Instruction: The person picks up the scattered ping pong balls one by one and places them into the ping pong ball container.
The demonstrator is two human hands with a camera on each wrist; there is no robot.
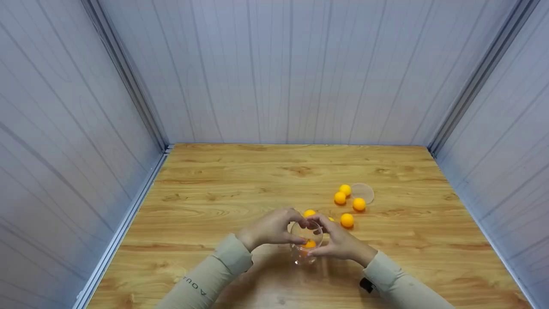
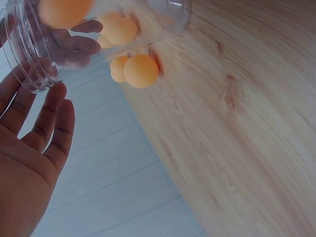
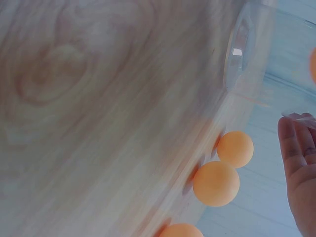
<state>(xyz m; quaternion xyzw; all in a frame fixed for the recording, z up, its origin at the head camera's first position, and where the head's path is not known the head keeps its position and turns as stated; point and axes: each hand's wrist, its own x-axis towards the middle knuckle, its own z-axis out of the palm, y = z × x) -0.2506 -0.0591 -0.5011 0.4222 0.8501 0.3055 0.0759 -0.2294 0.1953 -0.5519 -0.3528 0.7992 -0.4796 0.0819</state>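
Observation:
A clear plastic jar (image 1: 299, 260) stands upright on the wooden table between both hands. My left hand (image 1: 272, 227) grips the rim from the left, its thumb and fingers curved around it. From the right, my right hand (image 1: 343, 243) holds the same rim between thumb and fingers. Inside the jar, below the thumbs, shows an orange ball (image 1: 309, 243). The left wrist view has this ball (image 2: 64, 11) close to the threaded neck (image 2: 35, 54), with fingertips right at the neck. In the right wrist view the jar's base (image 3: 237, 52) meets the table.
Several orange balls (image 1: 347, 220) lie on the table beyond and right of the jar, one ball (image 1: 309, 213) just behind the hands. A clear round disc (image 1: 363, 192) lies flat beside them. Pale panel walls (image 1: 274, 73) enclose the table (image 1: 206, 171) at the back and sides.

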